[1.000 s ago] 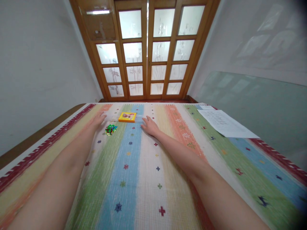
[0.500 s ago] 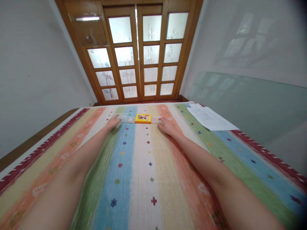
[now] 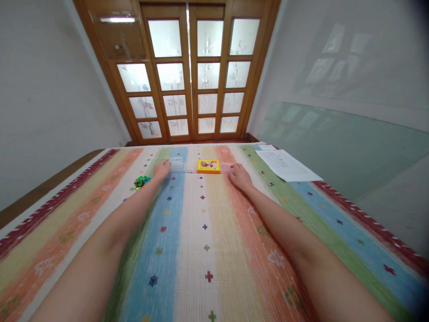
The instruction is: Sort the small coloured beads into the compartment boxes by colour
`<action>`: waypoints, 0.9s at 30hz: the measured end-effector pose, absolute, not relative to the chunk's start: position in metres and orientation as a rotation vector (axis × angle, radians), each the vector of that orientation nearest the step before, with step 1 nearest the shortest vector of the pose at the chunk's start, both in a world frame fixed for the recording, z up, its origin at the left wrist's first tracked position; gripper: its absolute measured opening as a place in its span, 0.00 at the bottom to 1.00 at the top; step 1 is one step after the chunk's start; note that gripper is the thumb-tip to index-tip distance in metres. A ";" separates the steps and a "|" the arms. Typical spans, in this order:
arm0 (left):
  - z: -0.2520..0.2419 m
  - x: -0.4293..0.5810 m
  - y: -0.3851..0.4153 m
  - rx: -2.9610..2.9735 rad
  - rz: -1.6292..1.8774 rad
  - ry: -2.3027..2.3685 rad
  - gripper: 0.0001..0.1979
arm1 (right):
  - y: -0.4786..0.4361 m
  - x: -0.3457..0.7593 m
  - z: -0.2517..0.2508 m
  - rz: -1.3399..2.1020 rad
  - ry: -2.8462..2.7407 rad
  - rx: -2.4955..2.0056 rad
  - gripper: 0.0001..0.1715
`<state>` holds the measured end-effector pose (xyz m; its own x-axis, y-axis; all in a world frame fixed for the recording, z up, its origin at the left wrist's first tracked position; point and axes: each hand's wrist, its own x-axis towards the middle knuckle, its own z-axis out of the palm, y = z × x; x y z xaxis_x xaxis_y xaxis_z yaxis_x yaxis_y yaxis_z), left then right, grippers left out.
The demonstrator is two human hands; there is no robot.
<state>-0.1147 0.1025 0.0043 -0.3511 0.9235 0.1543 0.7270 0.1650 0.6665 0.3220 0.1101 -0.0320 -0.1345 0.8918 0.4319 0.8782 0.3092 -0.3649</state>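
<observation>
A small yellow box [image 3: 208, 166] lies on the far part of the striped cloth, on the middle of a long clear plastic sheet [image 3: 179, 165]. My left hand [image 3: 161, 170] is closed on the sheet's left end, which looks slightly raised. My right hand [image 3: 238, 175] grips the sheet's right end, fingers curled at its edge. Both arms are stretched far forward. A small pile of green and mixed-colour pieces [image 3: 141, 182] lies just left of my left wrist.
The striped cloth [image 3: 204, 241] covers the whole table. A printed white paper [image 3: 286, 164] lies at the far right. A glass pane [image 3: 351, 152] leans on the right wall. Wooden glazed doors [image 3: 191, 71] stand behind the table.
My hands went from lying flat beside the box to gripping the ends of the clear sheet. The view shifted, and the pile of pieces is back in sight at my left wrist.
</observation>
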 end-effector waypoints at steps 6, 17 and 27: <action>0.008 -0.139 0.111 1.552 0.966 2.251 0.30 | 0.110 0.321 -0.034 0.020 -2.008 -1.559 0.22; 0.005 -0.140 0.119 2.029 0.652 2.292 0.28 | 0.113 0.325 -0.037 0.010 -2.019 -1.513 0.22; 0.017 -0.177 0.096 1.927 0.512 2.424 0.25 | 0.114 0.326 -0.037 0.012 -2.026 -1.485 0.21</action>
<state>-0.1770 0.0958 0.0169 -0.2464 0.9488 0.1979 0.9478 0.1933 0.2535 0.3260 0.1138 -0.0373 -0.1761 0.8651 0.4696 0.8593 0.3678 -0.3554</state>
